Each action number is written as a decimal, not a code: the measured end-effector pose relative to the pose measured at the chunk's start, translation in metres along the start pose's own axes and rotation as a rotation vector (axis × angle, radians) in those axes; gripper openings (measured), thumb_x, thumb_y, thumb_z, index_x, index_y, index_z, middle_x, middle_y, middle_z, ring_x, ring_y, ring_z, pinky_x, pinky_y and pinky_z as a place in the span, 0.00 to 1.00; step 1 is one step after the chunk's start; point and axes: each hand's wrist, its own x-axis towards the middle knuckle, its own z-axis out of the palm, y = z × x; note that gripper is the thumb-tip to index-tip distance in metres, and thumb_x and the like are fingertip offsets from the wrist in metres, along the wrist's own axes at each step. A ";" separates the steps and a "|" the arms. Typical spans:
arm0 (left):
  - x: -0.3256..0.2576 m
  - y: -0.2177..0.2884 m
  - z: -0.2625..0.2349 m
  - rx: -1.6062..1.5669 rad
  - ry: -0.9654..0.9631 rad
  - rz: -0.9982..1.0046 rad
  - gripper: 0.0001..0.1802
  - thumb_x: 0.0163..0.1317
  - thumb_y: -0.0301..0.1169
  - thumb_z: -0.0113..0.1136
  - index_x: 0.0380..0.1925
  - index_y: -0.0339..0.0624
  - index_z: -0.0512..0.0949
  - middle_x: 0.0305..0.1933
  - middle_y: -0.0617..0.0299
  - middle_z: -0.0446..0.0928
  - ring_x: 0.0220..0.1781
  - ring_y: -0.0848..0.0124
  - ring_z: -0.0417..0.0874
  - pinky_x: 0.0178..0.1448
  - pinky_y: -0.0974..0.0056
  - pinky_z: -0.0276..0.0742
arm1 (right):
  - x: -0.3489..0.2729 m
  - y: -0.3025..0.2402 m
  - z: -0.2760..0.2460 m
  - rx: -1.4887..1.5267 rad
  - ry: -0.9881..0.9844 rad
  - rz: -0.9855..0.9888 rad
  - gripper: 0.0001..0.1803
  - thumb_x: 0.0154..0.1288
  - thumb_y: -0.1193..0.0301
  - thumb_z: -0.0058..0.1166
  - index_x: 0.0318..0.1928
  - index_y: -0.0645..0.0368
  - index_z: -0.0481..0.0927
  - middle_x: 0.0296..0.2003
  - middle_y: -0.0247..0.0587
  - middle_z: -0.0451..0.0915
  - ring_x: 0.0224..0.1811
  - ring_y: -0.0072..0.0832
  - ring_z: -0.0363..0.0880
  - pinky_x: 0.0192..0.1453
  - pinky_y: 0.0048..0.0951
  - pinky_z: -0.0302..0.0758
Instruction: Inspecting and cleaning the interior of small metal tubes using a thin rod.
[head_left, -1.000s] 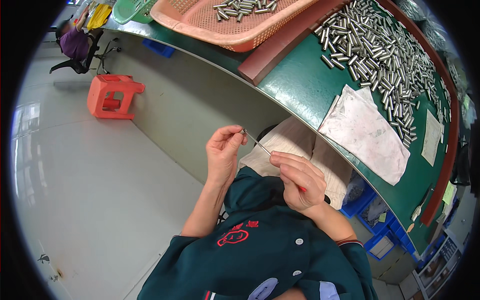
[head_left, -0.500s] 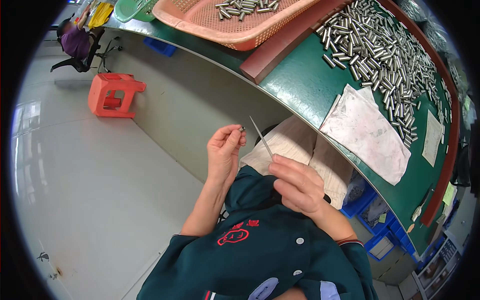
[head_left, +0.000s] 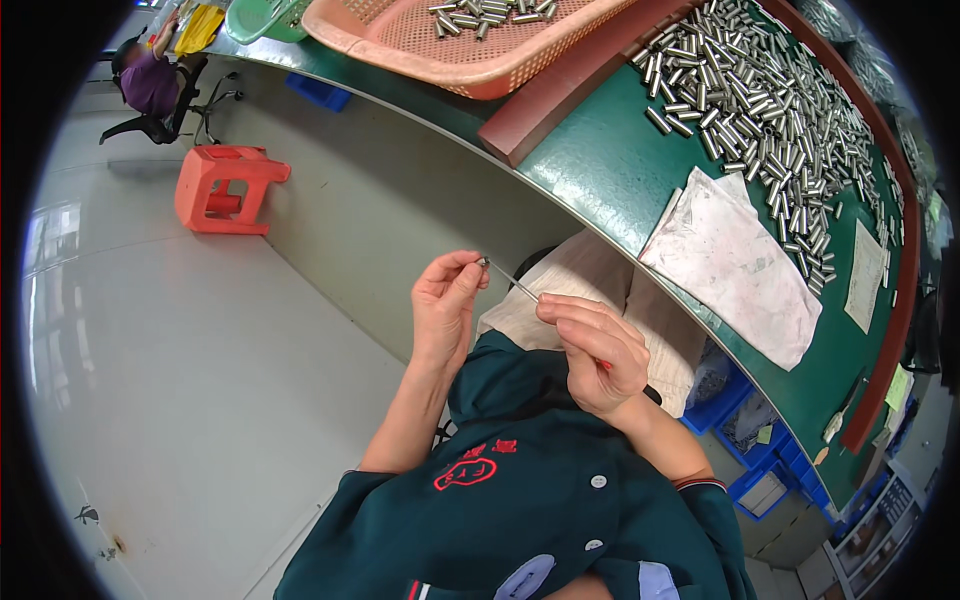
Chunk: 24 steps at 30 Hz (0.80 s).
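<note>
A small shiny metal tube (head_left: 484, 261) is pinched between the thumb and fingertips of my left hand (head_left: 443, 305), above my lap. My right hand (head_left: 602, 352) is closed on a slim tapered metal file (head_left: 516, 285); a bit of red, perhaps its handle, shows at the palm. The tip of the file meets the end of the tube; whether it has gone inside is too small to tell. On the green table (head_left: 585, 150) to the right lies a large heap of similar metal tubes (head_left: 760, 110).
A stained white cloth (head_left: 735, 265) covers part of the table by its near edge. An orange plastic basket (head_left: 440, 62) holds several tubes, beside a red-brown wooden rail (head_left: 555, 105). Blue bins (head_left: 765, 490) sit beneath the table. Far left are a red stool (head_left: 228, 190) and a seated person (head_left: 152, 82).
My right hand has turned and brought the file's tip down and left, from apart to touching the tube's end. My left hand has barely moved.
</note>
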 end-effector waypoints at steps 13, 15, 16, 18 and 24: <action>-0.003 0.002 0.004 0.192 -0.020 0.150 0.06 0.53 0.18 0.56 0.33 0.32 0.76 0.32 0.60 0.74 0.32 0.76 0.75 0.39 0.74 0.71 | -0.002 -0.001 -0.002 -0.086 -0.098 -0.047 0.16 0.44 0.86 0.56 0.38 0.67 0.73 0.32 0.52 0.78 0.35 0.42 0.80 0.37 0.31 0.78; -0.004 0.001 0.004 0.213 -0.017 0.165 0.06 0.53 0.18 0.56 0.32 0.31 0.76 0.31 0.61 0.75 0.32 0.76 0.75 0.39 0.74 0.71 | -0.003 -0.002 -0.004 -0.092 -0.110 -0.041 0.16 0.45 0.85 0.56 0.38 0.66 0.73 0.33 0.52 0.78 0.35 0.42 0.80 0.37 0.31 0.78; -0.005 0.001 0.003 0.205 0.004 0.148 0.06 0.53 0.18 0.56 0.32 0.31 0.76 0.30 0.61 0.75 0.31 0.77 0.75 0.39 0.74 0.71 | -0.004 -0.003 -0.005 -0.097 -0.123 -0.035 0.16 0.45 0.85 0.56 0.39 0.66 0.73 0.34 0.51 0.78 0.36 0.42 0.80 0.37 0.32 0.78; -0.005 0.002 0.002 0.198 0.028 0.132 0.06 0.53 0.18 0.56 0.32 0.31 0.76 0.30 0.62 0.75 0.31 0.77 0.75 0.38 0.74 0.72 | 0.000 -0.007 -0.005 -0.095 -0.170 -0.052 0.16 0.45 0.85 0.56 0.39 0.66 0.73 0.35 0.51 0.78 0.37 0.42 0.80 0.37 0.32 0.79; -0.007 0.010 0.008 0.353 0.070 0.272 0.05 0.54 0.19 0.56 0.32 0.32 0.76 0.30 0.62 0.75 0.29 0.77 0.75 0.36 0.75 0.72 | 0.002 -0.010 -0.005 -0.097 -0.210 -0.096 0.14 0.48 0.83 0.56 0.39 0.66 0.73 0.35 0.51 0.78 0.37 0.43 0.80 0.36 0.31 0.79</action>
